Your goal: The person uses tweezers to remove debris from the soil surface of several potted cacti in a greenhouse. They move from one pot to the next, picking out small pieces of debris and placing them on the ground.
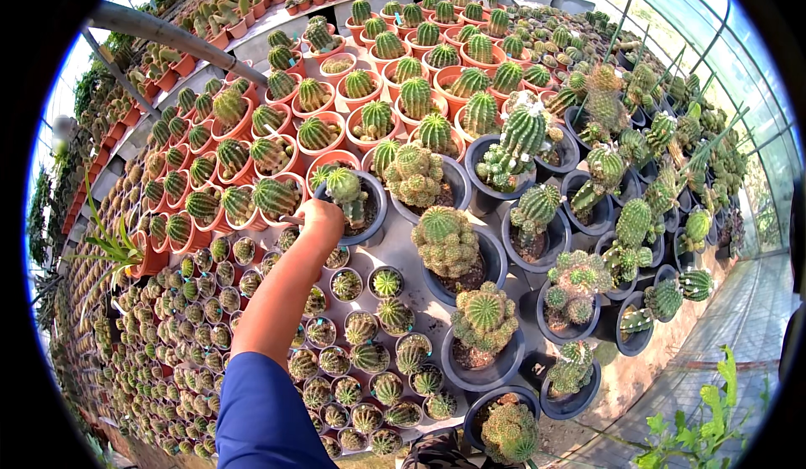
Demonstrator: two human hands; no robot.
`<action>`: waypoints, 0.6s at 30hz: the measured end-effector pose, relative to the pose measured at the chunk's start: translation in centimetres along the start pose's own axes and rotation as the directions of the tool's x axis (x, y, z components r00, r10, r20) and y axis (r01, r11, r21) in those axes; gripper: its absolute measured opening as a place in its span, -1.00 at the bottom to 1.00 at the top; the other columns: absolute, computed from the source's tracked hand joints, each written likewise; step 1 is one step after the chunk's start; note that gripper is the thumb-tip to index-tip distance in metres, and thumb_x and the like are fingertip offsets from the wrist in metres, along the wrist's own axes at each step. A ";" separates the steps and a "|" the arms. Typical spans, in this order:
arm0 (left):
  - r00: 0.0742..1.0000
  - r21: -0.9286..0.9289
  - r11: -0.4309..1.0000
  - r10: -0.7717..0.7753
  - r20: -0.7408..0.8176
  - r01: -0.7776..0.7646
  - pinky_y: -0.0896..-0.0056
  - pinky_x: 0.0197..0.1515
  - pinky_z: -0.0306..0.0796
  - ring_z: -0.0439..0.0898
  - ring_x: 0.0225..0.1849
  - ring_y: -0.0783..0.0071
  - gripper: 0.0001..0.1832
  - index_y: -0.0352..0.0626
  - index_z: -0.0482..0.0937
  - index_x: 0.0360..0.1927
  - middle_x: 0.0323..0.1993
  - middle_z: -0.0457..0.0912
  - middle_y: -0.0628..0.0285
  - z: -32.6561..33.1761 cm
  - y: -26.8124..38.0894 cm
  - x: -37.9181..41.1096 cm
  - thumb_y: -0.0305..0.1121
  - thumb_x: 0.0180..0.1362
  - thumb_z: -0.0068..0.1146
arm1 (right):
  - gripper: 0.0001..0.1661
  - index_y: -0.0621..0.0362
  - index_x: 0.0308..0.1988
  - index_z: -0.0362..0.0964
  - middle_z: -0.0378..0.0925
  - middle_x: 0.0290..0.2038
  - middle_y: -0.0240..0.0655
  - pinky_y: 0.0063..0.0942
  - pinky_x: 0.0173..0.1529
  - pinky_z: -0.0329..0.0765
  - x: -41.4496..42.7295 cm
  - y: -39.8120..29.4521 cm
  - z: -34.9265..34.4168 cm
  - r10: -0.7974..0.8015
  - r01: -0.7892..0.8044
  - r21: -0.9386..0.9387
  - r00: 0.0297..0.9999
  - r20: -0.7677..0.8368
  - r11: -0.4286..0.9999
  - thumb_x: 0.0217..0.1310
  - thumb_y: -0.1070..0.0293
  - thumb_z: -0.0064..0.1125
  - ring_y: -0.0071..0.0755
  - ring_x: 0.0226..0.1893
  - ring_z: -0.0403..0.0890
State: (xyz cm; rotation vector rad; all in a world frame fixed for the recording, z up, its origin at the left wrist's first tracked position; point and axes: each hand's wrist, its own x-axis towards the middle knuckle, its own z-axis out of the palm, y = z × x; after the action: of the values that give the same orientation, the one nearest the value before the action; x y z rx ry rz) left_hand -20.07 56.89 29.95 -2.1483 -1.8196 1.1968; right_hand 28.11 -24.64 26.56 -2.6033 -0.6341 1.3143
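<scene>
One bare arm in a blue sleeve reaches forward over the bench; by its place it seems to be my left hand [322,218]. It is at the left rim of a dark plastic pot [371,233] that holds a cactus [344,187] with a round green head on a stem. A thin brown stick or handle [291,219] juts out to the left of the hand. The fingers are mostly hidden, so their grip cannot be made out. The other hand is out of view. Close on the right stands a clustered cactus [414,174] in a dark pot.
Orange pots with ribbed cacti [376,120] fill the bench beyond the hand. Small potted cacti [362,328] crowd the near left. Large dark pots [482,368] with cacti stand on the right. A metal pipe [179,44] slants over the upper left. A leafy plant [711,406] is at lower right.
</scene>
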 end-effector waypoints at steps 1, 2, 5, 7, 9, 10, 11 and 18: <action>1.000 -0.001 1.000 -0.003 0.001 0.003 -0.12 -0.41 0.50 0.68 -0.29 0.18 -0.77 -0.10 0.69 -0.24 -0.30 0.69 0.24 0.4 0.1 0.3 -0.37 0.03 0.09 | -0.63 0.28 -0.25 0.50 0.56 -0.43 -0.24 -0.35 -0.31 0.46 0.1 -0.2 0.1 0.006 -0.006 -0.003 1.000 0.000 1.000 0.08 0.17 0.09 -0.33 -0.40 0.53; 0.998 -0.018 0.999 0.027 -0.050 -0.028 -0.10 -0.42 0.50 0.68 -0.29 0.19 -0.77 -0.09 0.69 -0.25 -0.30 0.69 0.24 1.0 -0.1 0.4 -0.37 0.04 0.08 | -0.63 0.28 -0.25 0.50 0.56 -0.43 -0.24 -0.35 -0.31 0.46 0.4 -0.4 0.0 0.011 -0.011 -0.007 1.000 0.003 1.000 0.08 0.17 0.09 -0.33 -0.40 0.53; 0.982 -0.056 0.994 0.088 -0.168 -0.099 0.01 -0.42 0.51 0.69 -0.28 0.24 -0.77 -0.07 0.70 -0.28 -0.31 0.70 0.23 2.7 -1.1 0.2 -0.35 0.06 0.03 | -0.62 0.28 -0.25 0.50 0.56 -0.42 -0.24 -0.34 -0.30 0.46 1.0 -1.0 -0.2 0.028 -0.028 -0.015 1.000 0.010 1.000 0.08 0.17 0.09 -0.32 -0.39 0.53; 0.972 -0.080 0.989 0.102 -0.212 -0.121 0.12 -0.40 0.51 0.69 -0.28 0.28 -0.77 -0.06 0.70 -0.30 -0.31 0.70 0.23 1.4 -1.2 -1.0 -0.34 0.08 0.00 | -0.61 0.28 -0.24 0.50 0.56 -0.42 -0.23 -0.34 -0.29 0.46 0.7 -1.5 0.0 0.047 -0.046 -0.010 0.999 0.004 0.999 0.08 0.16 0.09 -0.32 -0.39 0.53; 0.964 -0.179 0.976 0.073 -0.256 -0.122 0.28 -0.35 0.50 0.69 -0.31 0.32 -0.79 -0.07 0.69 -0.39 -0.36 0.70 0.22 0.8 -1.5 -2.3 -0.35 0.07 -0.01 | -0.61 0.29 -0.24 0.50 0.56 -0.42 -0.23 -0.34 -0.29 0.46 0.8 -1.7 0.0 0.054 -0.054 -0.014 0.999 0.003 0.998 0.08 0.16 0.09 -0.31 -0.38 0.54; 0.956 -0.205 0.973 0.038 -0.291 -0.101 0.29 -0.35 0.50 0.68 -0.32 0.32 -0.81 -0.06 0.68 -0.42 -0.39 0.69 0.22 1.4 -1.8 -2.7 -0.36 0.06 0.01 | -0.61 0.29 -0.24 0.50 0.56 -0.42 -0.22 -0.34 -0.29 0.46 1.1 -1.7 -0.2 0.052 -0.052 -0.017 0.999 0.006 0.998 0.08 0.16 0.09 -0.31 -0.38 0.54; 0.946 -0.232 0.969 0.003 -0.325 -0.083 0.30 -0.34 0.49 0.68 -0.34 0.31 -0.82 -0.06 0.68 -0.45 -0.42 0.69 0.21 1.8 -2.1 -3.0 -0.37 0.04 0.02 | -0.60 0.29 -0.24 0.50 0.56 -0.41 -0.22 -0.34 -0.28 0.46 1.3 -1.8 -0.3 0.051 -0.051 -0.020 0.999 0.007 0.998 0.08 0.15 0.09 -0.31 -0.38 0.54; 0.945 -0.162 0.986 -0.099 -0.313 0.050 0.36 -0.37 0.50 0.68 -0.32 0.37 -0.81 -0.01 0.68 -0.42 -0.44 0.68 0.28 2.4 -4.6 -4.0 -0.35 0.06 0.00 | -0.59 0.29 -0.23 0.50 0.57 -0.40 -0.20 -0.33 -0.27 0.46 1.7 -2.2 -0.6 0.058 -0.057 -0.031 0.998 0.014 0.998 0.08 0.14 0.09 -0.29 -0.37 0.54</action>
State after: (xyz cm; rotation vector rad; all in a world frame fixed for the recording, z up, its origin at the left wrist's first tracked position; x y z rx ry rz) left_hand -25.17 53.77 32.74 -2.1716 -1.8758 0.6619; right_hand 28.79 -21.83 26.35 -2.6574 -0.5903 1.3515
